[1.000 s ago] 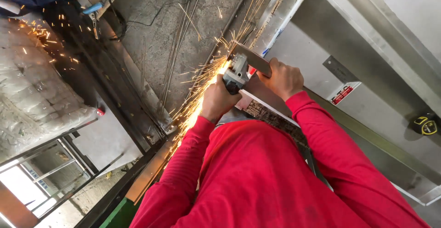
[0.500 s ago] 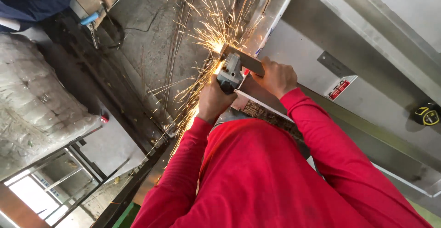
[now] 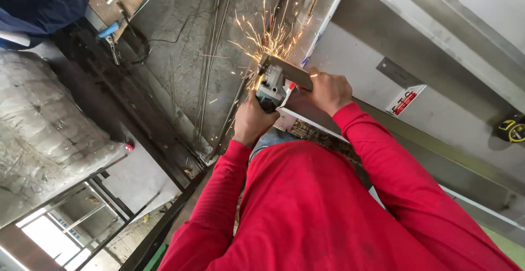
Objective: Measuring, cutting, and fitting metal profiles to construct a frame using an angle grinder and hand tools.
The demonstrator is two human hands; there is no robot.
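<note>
Your left hand [image 3: 252, 119] is wrapped tight around the body of the grinder [image 3: 271, 87], which sits between your 2 hands above your chest. Your right hand [image 3: 328, 90] grips the flat metal piece [image 3: 286, 71], fingers closed over its edge. The grinder's head touches that piece, and sparks [image 3: 268, 39] fly upward. A tape measure [image 3: 514, 129] lies well apart at right.

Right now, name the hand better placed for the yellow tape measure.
Probably right: the right hand, holding the metal piece, is nearer the tape measure; the left hand grips the sparking grinder.
</note>
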